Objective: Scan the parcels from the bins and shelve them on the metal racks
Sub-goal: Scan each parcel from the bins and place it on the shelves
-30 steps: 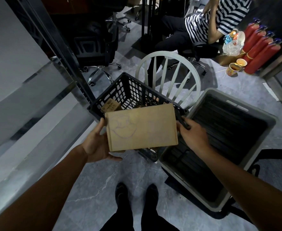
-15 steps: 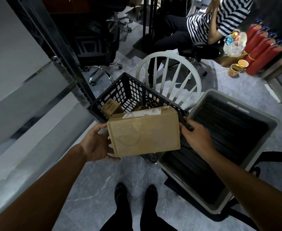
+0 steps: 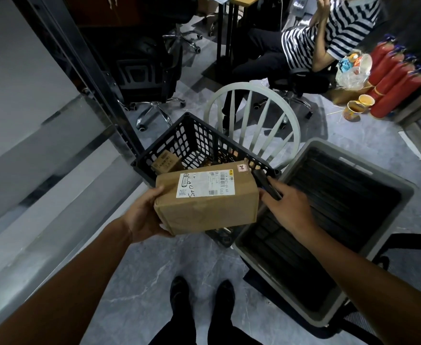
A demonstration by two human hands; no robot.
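Observation:
A brown cardboard parcel (image 3: 209, 207) is held over the near corner of a black lattice crate (image 3: 179, 135), its white shipping label (image 3: 207, 183) facing up. My left hand (image 3: 142, 215) grips the parcel's left end, thumb on top. My right hand (image 3: 286, 207) is at the parcel's right end and holds a slim black scanner (image 3: 264, 183) against it. A smaller cardboard parcel (image 3: 166, 164) lies inside the crate. No metal rack can be made out.
A grey plastic bin (image 3: 354, 155) with a dark inside sits on the floor to the right. Behind the crate is a white spindle-back chair (image 3: 254, 95). Farther back are a seated person in a striped shirt (image 3: 329, 33), red extinguishers (image 3: 398, 83) and an office chair (image 3: 149, 70). A glass wall runs along the left.
The parcel has been tipped toward me, so the plain face turned down to the front and the labelled face came up. Both hands stayed at its ends.

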